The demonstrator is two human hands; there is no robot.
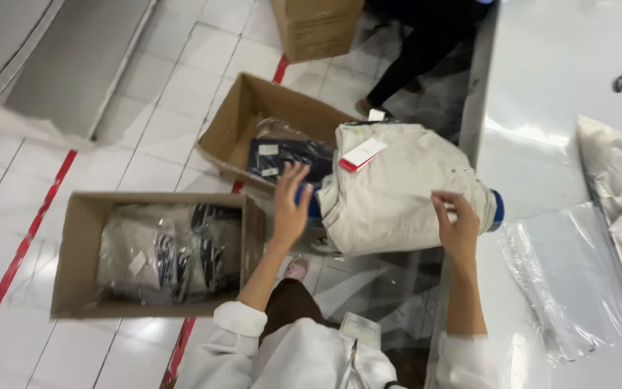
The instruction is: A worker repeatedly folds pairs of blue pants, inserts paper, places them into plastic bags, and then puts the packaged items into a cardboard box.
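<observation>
The left hand (291,205) was open, fingers spread, at the left edge of a folded cream-coloured fabric garment (397,187), close to it or just touching; contact could not be made out. The right hand (457,223) gripped the near right side of the same garment, fingers curled over the cloth. The garment lay partly over the left edge of the pale grey counter (563,65), with a white-and-red paper tag (361,154) on its top and a blue rim (497,207) showing at its right end.

On the white tiled floor (174,108) to the left stood an open brown cardboard box (80,252) holding clear-bagged folded clothes. A second open cardboard box (246,115), farther off, held dark bagged clothing. A third, closed box (316,27) stood at the far edge. Clear plastic bags (570,281) lay on the counter to the right. Another person's dark-clad leg (412,61) stood beyond the garment.
</observation>
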